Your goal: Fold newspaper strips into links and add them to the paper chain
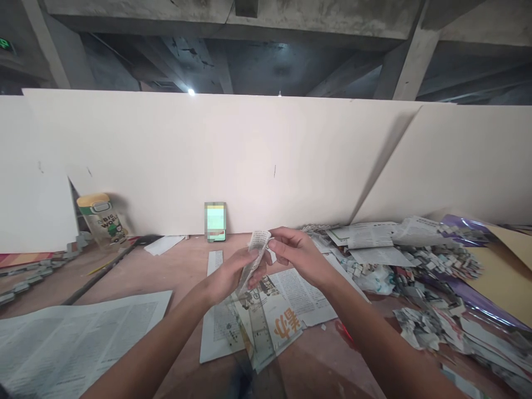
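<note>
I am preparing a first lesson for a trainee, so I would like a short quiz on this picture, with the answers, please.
1. True or false: the phone stands upright.
2. Which colour is the lid of the bottle? A) blue B) yellow C) black
3. Fill in: the left hand holds a printed piece of ____.

Key: 1 true; 2 B; 3 paper.

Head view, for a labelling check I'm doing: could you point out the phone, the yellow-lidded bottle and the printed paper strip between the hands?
Phone (215, 217): head view, on its lit screen.
Yellow-lidded bottle (106, 224): head view, on its printed side.
Printed paper strip (260, 240): head view, near its upper end.
</note>
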A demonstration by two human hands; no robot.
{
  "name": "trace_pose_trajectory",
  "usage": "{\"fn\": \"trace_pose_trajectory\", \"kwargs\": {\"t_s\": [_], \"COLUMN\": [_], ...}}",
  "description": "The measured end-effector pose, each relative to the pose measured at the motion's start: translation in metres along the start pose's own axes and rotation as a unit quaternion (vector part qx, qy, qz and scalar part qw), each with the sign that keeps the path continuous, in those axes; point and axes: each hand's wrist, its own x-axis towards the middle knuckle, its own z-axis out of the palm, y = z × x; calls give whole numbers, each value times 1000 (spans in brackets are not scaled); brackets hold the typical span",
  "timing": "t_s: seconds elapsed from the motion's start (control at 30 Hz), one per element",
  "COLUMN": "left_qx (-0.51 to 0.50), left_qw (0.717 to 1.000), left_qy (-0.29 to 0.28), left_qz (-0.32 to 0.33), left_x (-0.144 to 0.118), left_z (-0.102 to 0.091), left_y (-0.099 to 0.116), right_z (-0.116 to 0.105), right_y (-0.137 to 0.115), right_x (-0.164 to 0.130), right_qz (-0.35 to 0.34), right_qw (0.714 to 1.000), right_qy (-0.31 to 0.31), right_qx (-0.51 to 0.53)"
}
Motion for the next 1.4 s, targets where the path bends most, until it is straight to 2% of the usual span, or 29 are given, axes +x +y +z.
{"fn": "trace_pose_trajectory", "kwargs": {"t_s": [0.23,0.6,0.73,1.07,1.17,1.27,1.33,1.4], "left_qx": [77,-35,-66,-80,-57,16,70,114], "left_qw": [997,999,997,996,997,999,997,990], "left_qy": [12,-1,-11,-20,-25,-39,-12,61], "left_qz": [-24,-38,-37,-36,-35,-24,9,61], "left_x": [-3,-3,-4,-3,-4,-5,-5,-6], "left_z": [14,20,20,20,19,15,11,7], "left_y": [5,1,2,-1,1,8,16,23], "right_z": [11,18,20,23,23,21,18,16], "right_y": [-11,-19,-21,-23,-25,-25,-25,-24], "right_x": [-3,-5,-6,-5,-6,-7,-8,-7], "right_qz": [6,-6,11,12,5,8,3,-19], "right_qw": [1000,1000,999,998,997,999,999,998], "right_qy": [1,18,36,64,72,40,34,62], "right_qx": [15,-5,0,-9,-17,-1,7,-14]}}
